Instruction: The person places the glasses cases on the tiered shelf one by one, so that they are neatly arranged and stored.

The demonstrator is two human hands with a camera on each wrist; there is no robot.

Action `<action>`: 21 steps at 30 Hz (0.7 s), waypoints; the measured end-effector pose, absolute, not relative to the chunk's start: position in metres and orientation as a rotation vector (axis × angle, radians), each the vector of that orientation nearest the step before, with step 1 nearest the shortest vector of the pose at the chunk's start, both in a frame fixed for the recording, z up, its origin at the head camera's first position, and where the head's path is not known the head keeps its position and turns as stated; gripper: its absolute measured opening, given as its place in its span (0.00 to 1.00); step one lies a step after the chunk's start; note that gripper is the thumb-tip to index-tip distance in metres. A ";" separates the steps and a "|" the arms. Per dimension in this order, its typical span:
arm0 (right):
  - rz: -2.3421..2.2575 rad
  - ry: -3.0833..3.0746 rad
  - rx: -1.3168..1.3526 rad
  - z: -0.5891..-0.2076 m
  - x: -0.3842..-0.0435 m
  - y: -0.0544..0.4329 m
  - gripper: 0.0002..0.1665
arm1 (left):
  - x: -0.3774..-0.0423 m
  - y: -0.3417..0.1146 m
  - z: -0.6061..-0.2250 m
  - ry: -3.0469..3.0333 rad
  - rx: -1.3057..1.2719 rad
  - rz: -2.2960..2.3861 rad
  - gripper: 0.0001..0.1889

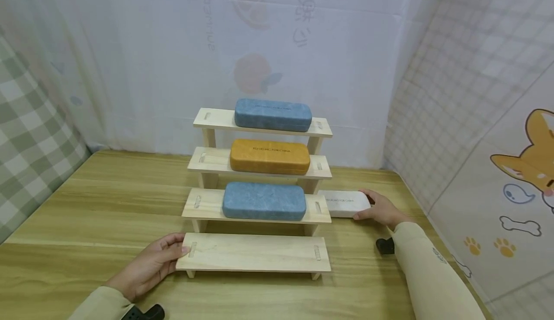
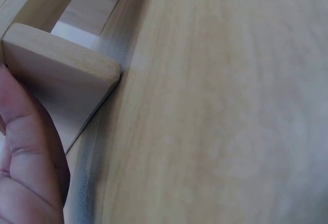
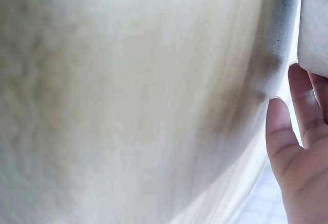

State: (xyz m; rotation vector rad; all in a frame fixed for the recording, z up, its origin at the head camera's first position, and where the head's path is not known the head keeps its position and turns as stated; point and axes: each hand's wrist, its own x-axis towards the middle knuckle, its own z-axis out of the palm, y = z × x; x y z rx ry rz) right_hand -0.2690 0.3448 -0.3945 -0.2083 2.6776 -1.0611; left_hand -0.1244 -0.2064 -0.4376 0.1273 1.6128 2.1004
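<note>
A pale wooden stepped stand (image 1: 255,252) rises in tiers on the table. My left hand (image 1: 151,264) grips the left end of its lowest step, thumb on top; in the left wrist view the hand (image 2: 28,167) lies beside a wooden support (image 2: 64,70). To the right of the stand, my right hand (image 1: 381,209) holds the right end of a white glasses case (image 1: 342,203), whose left end is partly hidden behind the stand. Blue (image 1: 264,202), mustard-yellow (image 1: 270,156) and another blue glasses case (image 1: 272,115) rest on the upper tiers. The lowest step carries nothing.
Wood-grain table (image 1: 108,204) extends on both sides of the stand. A pale printed curtain (image 1: 164,60) hangs behind, and a patterned sheet (image 1: 467,142) borders the right side. Green checked cloth (image 1: 30,132) hangs at the left.
</note>
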 end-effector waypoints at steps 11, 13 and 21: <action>-1.083 2.733 -0.120 -0.392 -0.256 0.347 0.58 | -0.124 -0.207 -0.438 1.607 0.129 2.104 0.31; -1.087 2.733 -0.102 -0.390 -0.254 0.349 0.59 | -0.124 -0.207 -0.438 1.602 0.131 2.110 0.30; -1.141 2.732 -0.062 -0.383 -0.240 0.360 0.61 | -0.124 -0.207 -0.438 1.603 0.137 2.110 0.29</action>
